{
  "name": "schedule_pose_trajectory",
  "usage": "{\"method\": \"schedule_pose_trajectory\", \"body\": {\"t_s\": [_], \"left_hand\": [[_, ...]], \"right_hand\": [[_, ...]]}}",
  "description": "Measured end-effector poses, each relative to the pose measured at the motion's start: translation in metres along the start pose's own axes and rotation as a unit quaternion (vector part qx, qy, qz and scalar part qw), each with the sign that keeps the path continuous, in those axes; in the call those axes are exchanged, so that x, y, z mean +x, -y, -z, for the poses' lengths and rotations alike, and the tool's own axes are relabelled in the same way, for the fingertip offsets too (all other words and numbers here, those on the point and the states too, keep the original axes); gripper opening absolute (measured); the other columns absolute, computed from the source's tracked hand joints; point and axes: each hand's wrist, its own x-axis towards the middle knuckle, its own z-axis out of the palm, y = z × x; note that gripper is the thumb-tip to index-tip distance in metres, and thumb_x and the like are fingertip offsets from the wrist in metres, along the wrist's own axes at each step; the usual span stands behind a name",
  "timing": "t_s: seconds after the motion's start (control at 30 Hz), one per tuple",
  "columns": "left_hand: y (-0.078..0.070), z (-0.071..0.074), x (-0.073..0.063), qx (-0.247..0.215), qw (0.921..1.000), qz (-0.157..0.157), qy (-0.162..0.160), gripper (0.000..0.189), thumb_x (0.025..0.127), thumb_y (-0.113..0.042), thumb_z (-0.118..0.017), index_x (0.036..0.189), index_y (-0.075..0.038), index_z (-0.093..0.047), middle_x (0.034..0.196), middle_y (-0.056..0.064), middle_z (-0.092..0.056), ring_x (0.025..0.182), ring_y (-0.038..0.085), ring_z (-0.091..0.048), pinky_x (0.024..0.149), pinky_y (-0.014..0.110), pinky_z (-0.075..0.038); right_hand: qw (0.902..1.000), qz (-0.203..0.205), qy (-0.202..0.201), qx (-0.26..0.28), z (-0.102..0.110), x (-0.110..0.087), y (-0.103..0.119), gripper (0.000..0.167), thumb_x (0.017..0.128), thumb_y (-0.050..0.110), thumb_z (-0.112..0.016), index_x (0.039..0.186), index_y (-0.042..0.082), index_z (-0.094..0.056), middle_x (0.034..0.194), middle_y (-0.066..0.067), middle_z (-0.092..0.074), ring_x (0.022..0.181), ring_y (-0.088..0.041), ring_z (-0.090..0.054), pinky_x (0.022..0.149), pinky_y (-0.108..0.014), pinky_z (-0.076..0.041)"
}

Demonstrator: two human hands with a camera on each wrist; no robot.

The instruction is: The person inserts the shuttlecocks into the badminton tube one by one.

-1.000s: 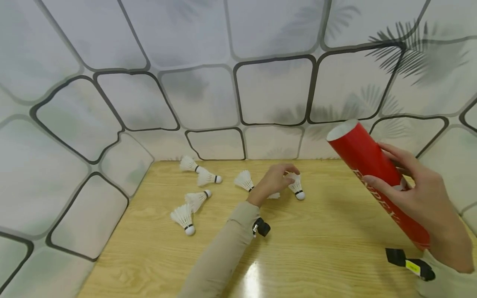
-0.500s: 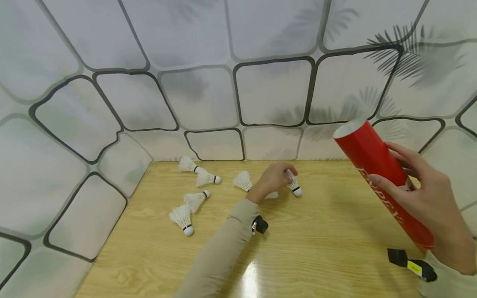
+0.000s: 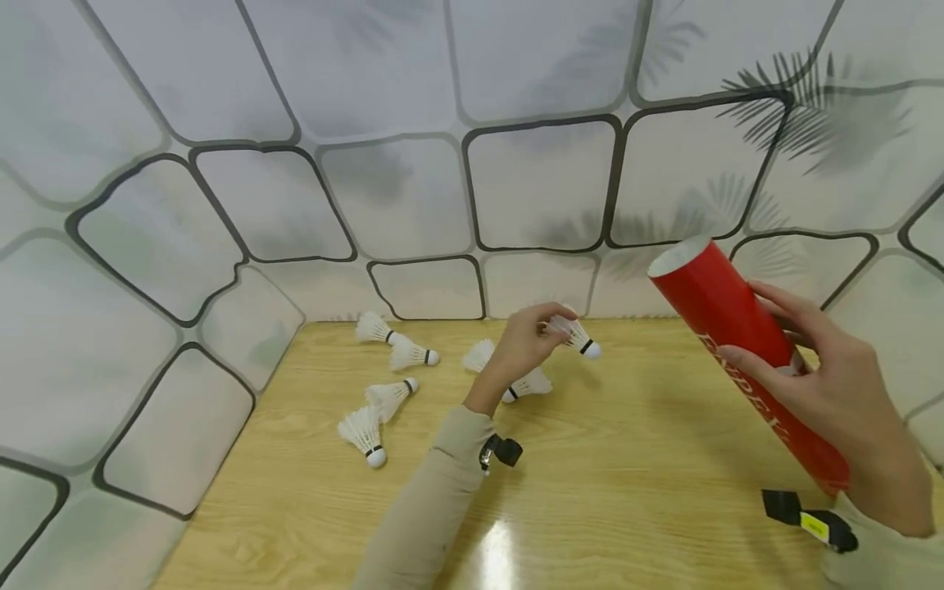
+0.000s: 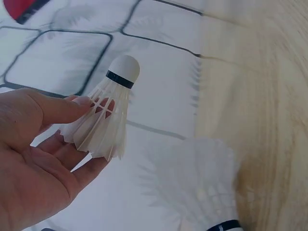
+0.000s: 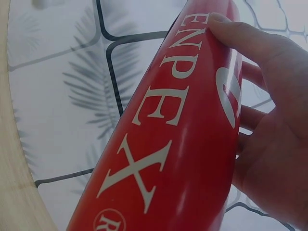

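My left hand [image 3: 525, 344] pinches a white feather shuttlecock [image 4: 108, 108] by its feathered skirt. In the head view its cork points right and slightly down, over the far part of the table. On the right, my right hand [image 3: 841, 369] grips a red tube [image 3: 737, 336] lettered in white, tilted with its open round end up and to the left. The right wrist view shows the thumb [image 5: 236, 29] along the tube's side. Two shuttlecocks lie under and beside my left wrist, one shuttlecock [image 3: 529, 385] to its right and another [image 3: 479, 355] partly hidden behind it.
Several more shuttlecocks lie on the left of the wooden table [image 3: 619, 492], among them one shuttlecock [image 3: 363, 433] nearest me and one shuttlecock [image 3: 374, 328] at the back. A patterned cloth wall [image 3: 546, 180] rises along the table's far and left edges.
My left hand has taken hold of the rightmost shuttlecock by its feathers and raised it up and slightly back from the table. The right hand and red tube have barely moved.
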Motion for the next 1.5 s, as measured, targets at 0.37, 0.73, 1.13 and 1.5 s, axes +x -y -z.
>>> {"method": "schedule_pose_trajectory", "body": {"t_s": [0.37, 0.73, 1.13, 1.5], "left_hand": [[-0.016, 0.028, -0.032, -0.065, 0.9929, -0.036, -0.093, 0.028, 0.096, 0.001, -0.07, 0.123, -0.002, -0.07, 0.122, 0.015, -0.069, 0.099, 0.023, -0.071, 0.081, 0.027, -0.058], [-0.036, 0.038, -0.046, -0.074, 0.9806, -0.088, -0.159, 0.024, 0.096, 0.0, -0.07, 0.12, 0.0, -0.071, 0.108, 0.014, -0.074, 0.09, 0.021, -0.071, 0.077, 0.028, -0.057], [-0.045, 0.052, -0.051, -0.11, 0.9634, -0.125, -0.21, 0.024, 0.094, 0.001, -0.072, 0.118, 0.001, -0.071, 0.104, 0.017, -0.073, 0.086, 0.025, -0.069, 0.078, 0.041, -0.059], [-0.04, 0.07, -0.055, -0.122, 0.9466, -0.14, -0.264, 0.024, 0.093, 0.008, -0.071, 0.117, 0.005, -0.07, 0.103, 0.02, -0.071, 0.089, 0.028, -0.07, 0.079, 0.029, -0.058]], "right_hand": [[0.9989, 0.04, 0.006, 0.022, -0.011, 0.01, 0.002, 0.085, 0.08, 0.006, -0.088, 0.153, 0.026, -0.05, 0.132, -0.014, -0.063, 0.098, 0.013, -0.051, 0.06, -0.005, -0.046], [0.9989, 0.031, 0.007, 0.036, -0.014, 0.002, 0.006, 0.083, 0.081, 0.008, -0.087, 0.152, 0.03, -0.051, 0.126, 0.033, -0.051, 0.1, 0.009, -0.053, 0.061, -0.007, -0.048], [0.9988, 0.033, 0.019, 0.031, -0.016, 0.001, 0.012, 0.083, 0.08, 0.009, -0.089, 0.152, 0.031, -0.051, 0.125, 0.034, -0.052, 0.099, 0.01, -0.054, 0.058, -0.01, -0.05], [0.9953, 0.055, 0.056, 0.056, -0.028, 0.002, 0.019, 0.084, 0.081, 0.007, -0.088, 0.152, 0.031, -0.051, 0.125, 0.022, -0.059, 0.098, 0.002, -0.057, 0.061, -0.013, -0.053]]}}
